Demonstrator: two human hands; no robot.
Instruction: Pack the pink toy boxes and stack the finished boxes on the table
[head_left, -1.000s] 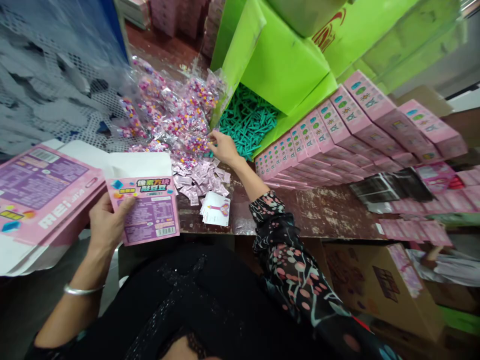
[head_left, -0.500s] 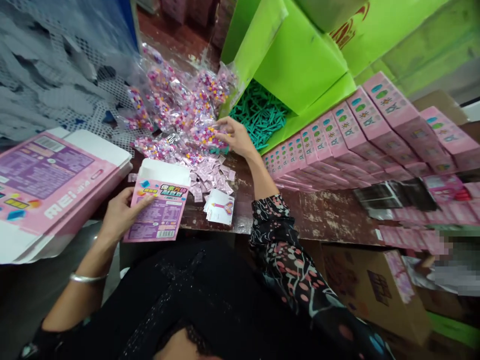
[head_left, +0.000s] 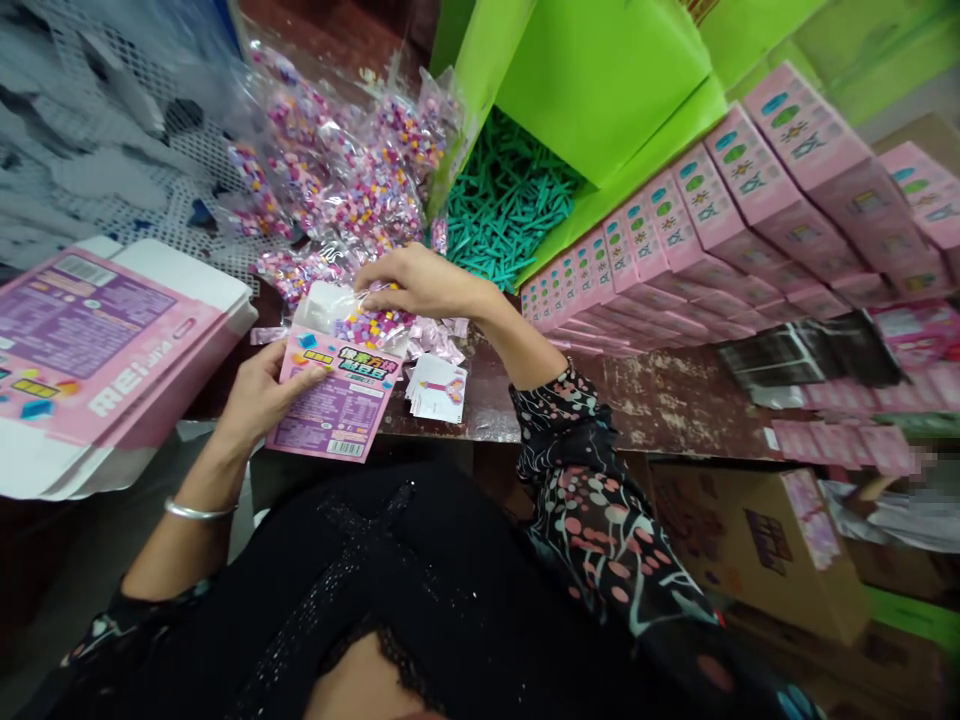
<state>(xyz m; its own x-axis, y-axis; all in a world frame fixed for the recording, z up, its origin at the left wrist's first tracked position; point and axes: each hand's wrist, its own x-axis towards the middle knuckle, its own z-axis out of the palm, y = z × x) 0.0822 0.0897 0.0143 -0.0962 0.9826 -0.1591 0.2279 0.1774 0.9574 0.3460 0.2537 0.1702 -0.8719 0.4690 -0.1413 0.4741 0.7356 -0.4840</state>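
Since the worn, dark red-brown wooden bench (head_left: pixel 652 405) runs under nearly everything, I'll start there and work down. On its far side sits a bright green, open cardboard carton (head_left: pixel 600 90). Right of that is a long row of pale pink, printed upright boxes (head_left: pixel 780 140), packed side by side. Over at the left there's a stack of flat pink-and-white cardboard cartons (head_left: pixel 97 350), and far left of centre a shiny heap of clear plastic bags of multicoloured beads (head_left: pixel 330 170). Loose teal, thin sticks (head_left: pixel 510 205) fill the bottom of the green carton.

Now the busy bit: a small pink-and-purple printed cardboard box (head_left: pixel 337 410) is at the near edge, white flap up, mouth facing away. The left hand (head_left: pixel 259 395) has its left side pinched, thumb across the front. The right hand (head_left: pixel 416 285) is closed in on one clear bag of coloured beads (head_left: pixel 371 328) right at that mouth; can't tell how far in it is. Just right of the box are small white printed cards (head_left: pixel 441 388), with tiny pale pink sachets (head_left: pixel 442 338) behind.

Looks to me like the bag-into-box step is underway. Next move calls for a steady left grip, and squashing the floppy bag narrow enough to clear the cardboard edges.
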